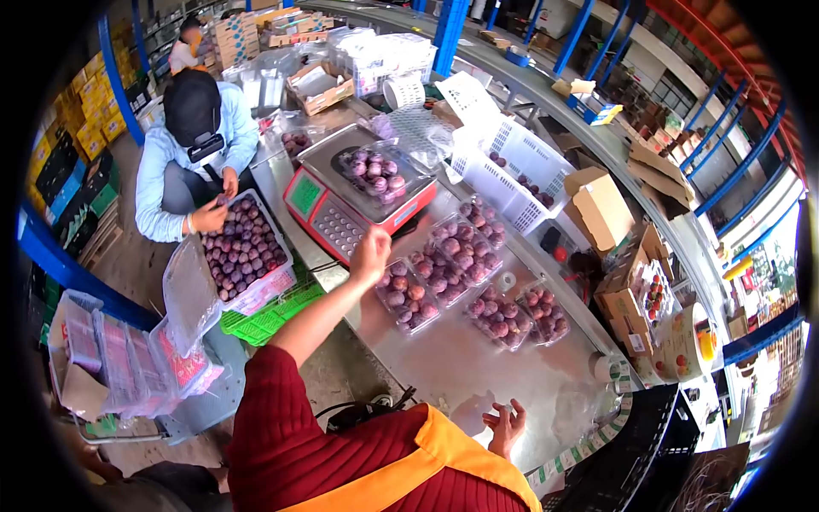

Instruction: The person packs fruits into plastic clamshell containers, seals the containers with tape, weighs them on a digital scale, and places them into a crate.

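My left hand [373, 254] is closed, fingers curled, just in front of the red digital scale [328, 213]; whether anything is inside it cannot be made out. On the scale's metal platform lies a clear pack of plums [375, 173]. Close beyond that hand, several clear plastic boxes of plums [456, 256] stand grouped on the steel table [409, 358]. Two more plum boxes [502, 320] sit to their right. Low over the table's near edge, my right hand [508, 427] has its fingers apart and slightly bent, with nothing visible in it.
A co-worker [196, 154] sits at the left, hands over a crate of plums [243, 247] above a green crate [277, 303]. White baskets [512, 171] stand behind the boxes. A roll of printed labels [607, 369] rests at the right corner; black crates [636, 444] stand below.
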### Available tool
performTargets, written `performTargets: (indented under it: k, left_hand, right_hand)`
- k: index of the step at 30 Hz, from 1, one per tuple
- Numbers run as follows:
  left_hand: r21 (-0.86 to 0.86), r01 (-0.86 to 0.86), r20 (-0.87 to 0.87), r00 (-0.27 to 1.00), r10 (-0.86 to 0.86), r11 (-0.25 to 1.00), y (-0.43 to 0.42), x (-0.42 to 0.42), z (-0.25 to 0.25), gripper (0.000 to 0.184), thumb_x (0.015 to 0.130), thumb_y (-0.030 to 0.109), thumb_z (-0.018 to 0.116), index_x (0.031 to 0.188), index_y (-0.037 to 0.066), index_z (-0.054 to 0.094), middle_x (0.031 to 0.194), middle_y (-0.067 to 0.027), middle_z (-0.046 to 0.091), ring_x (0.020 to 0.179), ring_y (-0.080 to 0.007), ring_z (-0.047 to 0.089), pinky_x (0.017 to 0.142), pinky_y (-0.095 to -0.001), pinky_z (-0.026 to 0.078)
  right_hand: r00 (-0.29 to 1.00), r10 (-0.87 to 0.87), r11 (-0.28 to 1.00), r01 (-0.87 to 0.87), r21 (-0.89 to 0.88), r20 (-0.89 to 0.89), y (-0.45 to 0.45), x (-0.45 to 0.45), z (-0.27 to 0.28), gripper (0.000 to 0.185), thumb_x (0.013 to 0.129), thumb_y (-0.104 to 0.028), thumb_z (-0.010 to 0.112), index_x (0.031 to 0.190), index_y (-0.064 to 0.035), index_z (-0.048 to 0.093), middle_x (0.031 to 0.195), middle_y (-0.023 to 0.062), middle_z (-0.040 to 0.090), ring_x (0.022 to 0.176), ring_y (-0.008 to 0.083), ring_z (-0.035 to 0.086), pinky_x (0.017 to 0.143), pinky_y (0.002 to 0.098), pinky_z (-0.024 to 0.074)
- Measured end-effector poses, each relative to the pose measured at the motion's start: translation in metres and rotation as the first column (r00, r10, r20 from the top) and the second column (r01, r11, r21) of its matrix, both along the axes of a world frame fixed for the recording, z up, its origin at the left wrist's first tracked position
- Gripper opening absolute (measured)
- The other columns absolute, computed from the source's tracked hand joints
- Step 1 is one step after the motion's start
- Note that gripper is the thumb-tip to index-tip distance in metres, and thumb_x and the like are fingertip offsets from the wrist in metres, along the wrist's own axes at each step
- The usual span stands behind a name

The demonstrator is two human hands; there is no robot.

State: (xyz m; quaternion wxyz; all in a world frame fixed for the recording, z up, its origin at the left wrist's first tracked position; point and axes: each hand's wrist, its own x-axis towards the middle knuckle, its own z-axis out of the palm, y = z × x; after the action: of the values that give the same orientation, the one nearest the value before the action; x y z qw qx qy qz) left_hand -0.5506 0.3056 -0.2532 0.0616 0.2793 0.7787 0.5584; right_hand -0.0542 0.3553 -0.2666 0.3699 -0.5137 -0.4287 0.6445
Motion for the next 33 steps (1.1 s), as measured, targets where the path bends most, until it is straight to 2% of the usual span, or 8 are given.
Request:
performTargets:
  k: [4, 8, 15, 23, 26, 28, 30, 33]
  left_hand:
    - [-0.503, 0.003, -0.292, 0.941, -0.173, 0.864, -0.028, 0.05, -0.02, 0.068, 0.081, 0.05, 0.072, 0.124, 0.0, 0.051, 0.115, -0.0221, 0.058, 0.108, -0.0387, 0.056, 0.093, -0.0457, 0.045]
    - [-0.531, 0.331, 0.021, 0.925, -0.378, 0.78, -0.04, 0.033, -0.014, 0.09, 0.07, 0.055, 0.082, 0.126, -0.007, 0.047, 0.114, -0.0242, 0.06, 0.108, -0.0352, 0.06, 0.092, -0.0405, 0.047]
    - [-0.016, 0.579, 0.65, 0.626, -0.431, 0.815, -0.08, 0.154, -0.027, 0.057, 0.079, 0.017, 0.082, 0.114, 0.002, 0.039, 0.084, -0.0058, 0.064, 0.051, -0.0081, 0.053, 0.041, -0.024, 0.042]
    - [0.084, 0.522, 0.775, 0.501, -0.385, 0.849, -0.059, 0.325, -0.004, 0.057, 0.085, 0.028, 0.078, 0.115, 0.004, 0.036, 0.092, -0.0126, 0.061, 0.055, -0.017, 0.062, 0.043, -0.027, 0.049]
    - [-0.099, 0.637, 0.72, 0.576, -0.387, 0.764, -0.065, 0.326, -0.037, 0.07, 0.083, 0.031, 0.079, 0.124, -0.001, 0.032, 0.1, -0.013, 0.056, 0.087, -0.0194, 0.059, 0.072, -0.0338, 0.053]
    - [-0.191, 0.503, 0.073, 0.864, -0.499, 0.843, -0.068, 0.322, -0.023, 0.058, 0.085, 0.022, 0.075, 0.123, 0.001, 0.037, 0.096, -0.0093, 0.054, 0.078, -0.0192, 0.054, 0.068, -0.0341, 0.05]
    - [-0.196, 0.569, -0.116, 0.796, -0.595, 0.799, -0.052, 0.324, 0.028, 0.042, 0.085, 0.017, 0.073, 0.116, 0.003, 0.049, 0.094, -0.0064, 0.055, 0.078, -0.0167, 0.055, 0.069, -0.0317, 0.05]
    - [0.011, 0.844, 0.44, 0.478, -0.76, 0.537, -0.031, 0.353, 0.057, 0.025, 0.089, 0.014, 0.071, 0.109, 0.001, 0.065, 0.096, -0.0036, 0.063, 0.08, -0.0112, 0.061, 0.075, -0.0266, 0.052]
  right_hand:
    - [0.997, 0.08, 0.997, -0.08, -0.011, 0.006, -0.003, -0.01, 0.0, 0.039, 0.092, -0.007, 0.057, 0.128, -0.0019, 0.042, 0.096, 0.0182, 0.068, 0.059, 0.0246, 0.069, 0.051, 0.031, 0.0558]
    - [0.992, 0.124, 0.992, -0.125, -0.024, -0.006, -0.007, -0.015, 0.01, 0.038, 0.093, -0.006, 0.056, 0.128, -0.0016, 0.042, 0.096, 0.018, 0.068, 0.06, 0.0242, 0.069, 0.053, 0.0302, 0.0558]
    - [0.997, 0.08, 0.996, -0.08, 0.027, -0.006, 0.01, 0.032, -0.007, 0.038, 0.094, -0.005, 0.056, 0.129, 0.0009, 0.043, 0.098, 0.0186, 0.068, 0.064, 0.0245, 0.07, 0.059, 0.0318, 0.0573]
    - [0.95, 0.299, 0.953, -0.292, 0.081, -0.086, 0.012, 0.07, 0.048, 0.034, 0.101, -0.016, 0.048, 0.133, -0.004, 0.046, 0.09, 0.0116, 0.07, 0.101, 0.0209, 0.065, 0.097, 0.0345, 0.0446]
    - [0.921, 0.349, 0.936, -0.351, 0.02, -0.173, -0.004, 0.086, 0.054, 0.032, 0.101, -0.015, 0.046, 0.132, -0.0061, 0.049, 0.083, 0.0085, 0.068, 0.105, 0.0192, 0.064, 0.099, 0.033, 0.0421]
    - [0.884, 0.444, 0.892, -0.452, -0.021, -0.148, -0.016, 0.094, 0.065, 0.033, 0.102, -0.013, 0.046, 0.134, -0.0061, 0.048, 0.082, 0.0072, 0.067, 0.107, 0.0188, 0.063, 0.1, 0.0337, 0.0417]
    - [0.848, 0.496, 0.86, -0.51, -0.031, -0.188, -0.026, 0.095, 0.072, 0.034, 0.103, -0.014, 0.047, 0.135, -0.0064, 0.047, 0.084, 0.0077, 0.067, 0.108, 0.0187, 0.062, 0.1, 0.0339, 0.0419]
    - [0.835, 0.532, 0.845, -0.534, 0.024, -0.142, -0.036, 0.088, 0.079, 0.036, 0.103, -0.017, 0.047, 0.137, -0.0067, 0.045, 0.088, 0.0066, 0.066, 0.104, 0.0169, 0.062, 0.097, 0.0326, 0.0431]
